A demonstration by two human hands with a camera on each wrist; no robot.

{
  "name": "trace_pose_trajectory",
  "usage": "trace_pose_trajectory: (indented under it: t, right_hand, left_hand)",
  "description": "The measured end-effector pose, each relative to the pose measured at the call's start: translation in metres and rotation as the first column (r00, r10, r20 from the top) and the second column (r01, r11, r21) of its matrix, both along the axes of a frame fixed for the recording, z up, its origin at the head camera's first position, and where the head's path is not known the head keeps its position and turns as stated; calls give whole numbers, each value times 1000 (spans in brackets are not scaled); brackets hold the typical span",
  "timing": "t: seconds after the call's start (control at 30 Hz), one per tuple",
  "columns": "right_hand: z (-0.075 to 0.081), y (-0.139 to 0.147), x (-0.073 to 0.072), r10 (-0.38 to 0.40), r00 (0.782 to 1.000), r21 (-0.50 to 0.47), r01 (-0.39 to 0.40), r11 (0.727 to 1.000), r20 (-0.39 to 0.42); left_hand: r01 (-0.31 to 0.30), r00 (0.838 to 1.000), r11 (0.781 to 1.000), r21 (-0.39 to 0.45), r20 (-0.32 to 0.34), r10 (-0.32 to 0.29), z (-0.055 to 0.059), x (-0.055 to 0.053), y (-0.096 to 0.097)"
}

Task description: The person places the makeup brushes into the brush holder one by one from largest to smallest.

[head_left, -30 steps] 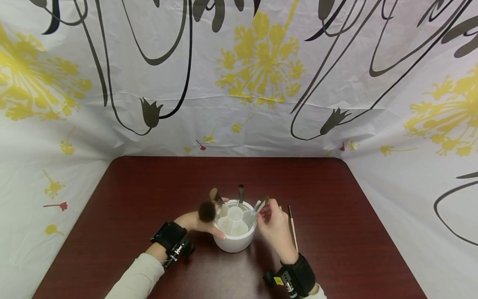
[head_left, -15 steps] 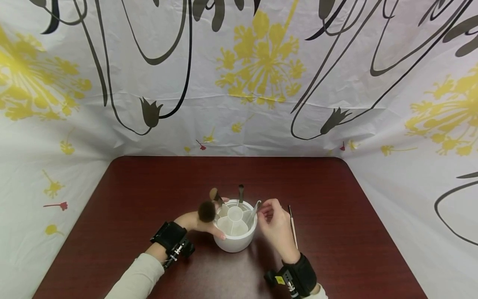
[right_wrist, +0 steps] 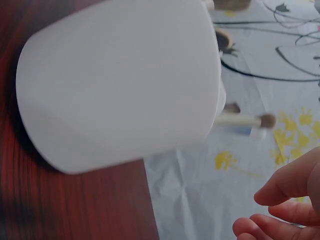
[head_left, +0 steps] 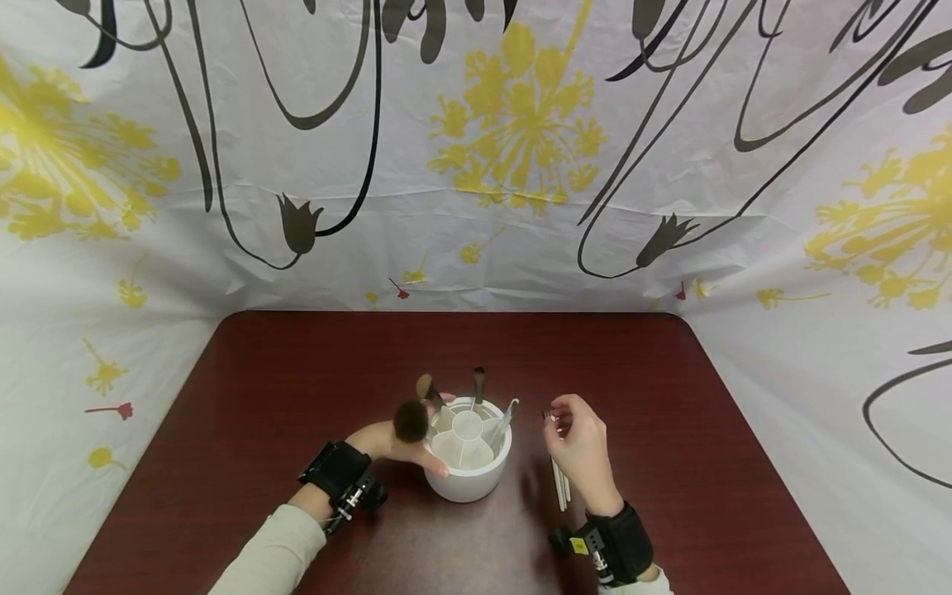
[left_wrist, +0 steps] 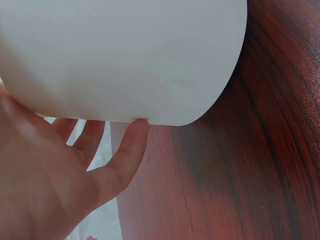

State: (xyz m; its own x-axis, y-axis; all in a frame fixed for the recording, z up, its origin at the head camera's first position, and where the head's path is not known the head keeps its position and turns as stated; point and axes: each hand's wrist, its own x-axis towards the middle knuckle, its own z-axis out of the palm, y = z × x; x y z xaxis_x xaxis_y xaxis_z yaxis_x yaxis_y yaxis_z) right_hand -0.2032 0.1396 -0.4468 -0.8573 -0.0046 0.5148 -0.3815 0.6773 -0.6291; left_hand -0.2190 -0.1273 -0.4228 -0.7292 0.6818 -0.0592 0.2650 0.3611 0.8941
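Observation:
My left hand [head_left: 403,445] grips the side of a white round brush holder [head_left: 463,487], its thumb at the near side and fingers behind. The holder has several compartments around a central ring. Out of it stand a fluffy dark makeup brush [head_left: 411,421], a tan-headed brush [head_left: 425,386], a dark flat-headed brush [head_left: 479,384] and pale slim handles [head_left: 507,417] at the right. My right hand [head_left: 583,442] hovers right of the holder over pale brush handles [head_left: 561,487] lying on the table; it hides their far ends. In the right wrist view its fingers [right_wrist: 287,182] bend loosely around nothing.
The dark red-brown wooden table [head_left: 335,355] has rounded far corners. A white flower-patterned cloth [head_left: 476,273] hangs behind it and along both sides.
The right hand has let go of a brush at the holder's right compartment and moved right, over the brushes on the table. The left hand and holder have stayed still.

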Motion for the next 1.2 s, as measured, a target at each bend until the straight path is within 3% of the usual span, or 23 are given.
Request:
trace_pose_trajectory:
  t: [0.53, 0.9, 1.2]
  right_hand:
    - [-20, 26, -7, -97, 992, 92, 89, 992, 86]
    - [-29, 31, -9, -145, 960, 112, 121, 986, 238]
    - [-39, 33, -11, -166, 939, 125, 134, 983, 300]
  left_hand:
    - [-10, 1000, 1000, -6, -1, 10, -2, 0, 0]
    - [-8, 1000, 1000, -3, -3, 8, -1, 1, 0]
    - [-7, 1000, 1000, -13, 16, 8, 1, 0, 0]
